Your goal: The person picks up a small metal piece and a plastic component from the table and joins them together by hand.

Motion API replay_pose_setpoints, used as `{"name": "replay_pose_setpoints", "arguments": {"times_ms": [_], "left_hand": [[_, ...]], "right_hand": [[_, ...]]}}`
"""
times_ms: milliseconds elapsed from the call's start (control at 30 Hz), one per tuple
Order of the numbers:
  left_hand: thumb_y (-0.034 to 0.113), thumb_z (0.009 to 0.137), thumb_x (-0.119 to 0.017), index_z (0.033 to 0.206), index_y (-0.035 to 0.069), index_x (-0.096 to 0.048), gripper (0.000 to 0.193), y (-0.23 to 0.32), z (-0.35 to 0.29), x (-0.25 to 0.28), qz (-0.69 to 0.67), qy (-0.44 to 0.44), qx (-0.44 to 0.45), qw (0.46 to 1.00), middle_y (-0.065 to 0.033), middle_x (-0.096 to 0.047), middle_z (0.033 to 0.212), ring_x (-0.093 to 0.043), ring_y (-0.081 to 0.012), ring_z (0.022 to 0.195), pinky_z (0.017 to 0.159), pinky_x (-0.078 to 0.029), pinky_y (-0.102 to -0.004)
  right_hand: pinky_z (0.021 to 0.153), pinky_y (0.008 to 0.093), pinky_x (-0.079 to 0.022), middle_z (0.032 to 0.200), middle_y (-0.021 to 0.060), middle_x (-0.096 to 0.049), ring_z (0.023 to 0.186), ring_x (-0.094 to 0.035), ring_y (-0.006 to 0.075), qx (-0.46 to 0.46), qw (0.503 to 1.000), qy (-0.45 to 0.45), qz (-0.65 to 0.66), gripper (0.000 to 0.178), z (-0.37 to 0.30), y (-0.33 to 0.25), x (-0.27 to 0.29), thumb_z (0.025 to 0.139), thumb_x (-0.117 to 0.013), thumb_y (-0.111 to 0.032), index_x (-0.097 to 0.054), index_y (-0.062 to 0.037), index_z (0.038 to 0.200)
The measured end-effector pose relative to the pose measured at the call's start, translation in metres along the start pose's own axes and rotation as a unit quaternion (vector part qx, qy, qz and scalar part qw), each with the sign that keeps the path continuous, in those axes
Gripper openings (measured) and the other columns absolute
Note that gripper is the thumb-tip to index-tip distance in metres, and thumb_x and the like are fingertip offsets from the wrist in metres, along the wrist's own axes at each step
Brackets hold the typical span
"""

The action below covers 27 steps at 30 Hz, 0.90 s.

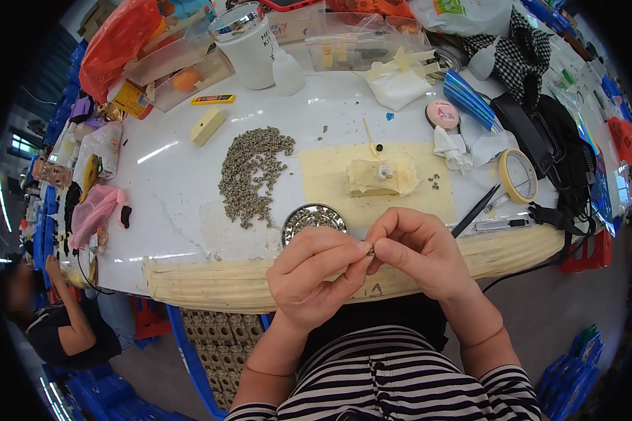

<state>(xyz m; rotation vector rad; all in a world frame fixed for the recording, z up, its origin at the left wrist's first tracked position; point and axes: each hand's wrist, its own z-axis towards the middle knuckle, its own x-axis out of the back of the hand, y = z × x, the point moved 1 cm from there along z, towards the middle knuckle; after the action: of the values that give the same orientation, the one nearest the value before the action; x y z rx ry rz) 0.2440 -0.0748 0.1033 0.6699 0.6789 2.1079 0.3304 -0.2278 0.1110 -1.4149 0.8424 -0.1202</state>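
The left hand (pixel 319 274) and right hand (pixel 423 256) meet over the near edge of the table (pixel 163 203), fingertips of both pinching one small piece (pixel 371 250) between them; it is too small to tell its long axis. The round tin (pixel 284 230) of pieces lies just beyond the left hand, the nearer one, with a loose pile (pixel 249 168) farther left
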Motion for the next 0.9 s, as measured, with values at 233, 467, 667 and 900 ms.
{"name": "replay_pose_setpoints", "arguments": {"times_ms": [233, 467, 667, 900], "left_hand": [[-0.007, 0.073, -0.075, 0.092, -0.001, -0.071, 0.021, -0.0010, 0.0005, 0.0023, -0.037, -0.012, 0.006, 0.999, -0.0097, -0.067, 0.085, -0.065, -0.0212, 0.076, 0.069, -0.051, -0.0304], [-0.005, 0.074, -0.078, 0.098, 0.000, -0.072, 0.025, 0.0007, 0.0035, -0.0006, -0.043, -0.008, 0.020, 0.999, -0.0087, -0.068, 0.087, -0.065, -0.0200, 0.077, 0.067, -0.051, -0.0286], [-0.007, 0.075, -0.077, 0.099, 0.000, -0.072, 0.025, 0.0026, 0.0058, 0.0007, -0.070, -0.031, 0.045, 0.996, -0.0084, -0.068, 0.087, -0.065, -0.0195, 0.077, 0.066, -0.051, -0.0279], [-0.007, 0.073, -0.077, 0.097, -0.001, -0.071, 0.026, 0.0021, 0.0026, -0.0058, 0.060, -0.004, -0.031, 0.998, -0.0090, -0.067, 0.084, -0.065, -0.0218, 0.073, 0.063, -0.052, -0.0301]], "right_hand": [[0.077, 0.0248, -0.054, 0.086, 0.0045, -0.067, 0.081, -0.066, 0.0109, -0.039, 0.998, -0.008, 0.053, 0.015, 0.0006, 0.0016, 0.0008, 0.098, -0.063, -0.015, -0.063, 0.0005, 0.100], [0.076, 0.0231, -0.051, 0.087, 0.0020, -0.063, 0.082, -0.062, 0.0081, 0.005, 1.000, -0.014, -0.003, 0.014, -0.0009, -0.0028, -0.0005, 0.099, -0.061, -0.014, -0.062, 0.0003, 0.100], [0.074, 0.0216, -0.048, 0.088, 0.0008, -0.061, 0.081, -0.058, 0.0061, 0.028, 0.999, -0.018, -0.031, 0.013, -0.0009, -0.0028, -0.0004, 0.100, -0.060, -0.012, -0.060, 0.0003, 0.100], [0.076, 0.0215, -0.048, 0.089, -0.0001, -0.060, 0.084, -0.057, 0.0049, 0.040, 0.998, 0.011, -0.037, 0.010, -0.0009, -0.0032, 0.0004, 0.097, -0.063, -0.009, -0.059, 0.0002, 0.099]]}}
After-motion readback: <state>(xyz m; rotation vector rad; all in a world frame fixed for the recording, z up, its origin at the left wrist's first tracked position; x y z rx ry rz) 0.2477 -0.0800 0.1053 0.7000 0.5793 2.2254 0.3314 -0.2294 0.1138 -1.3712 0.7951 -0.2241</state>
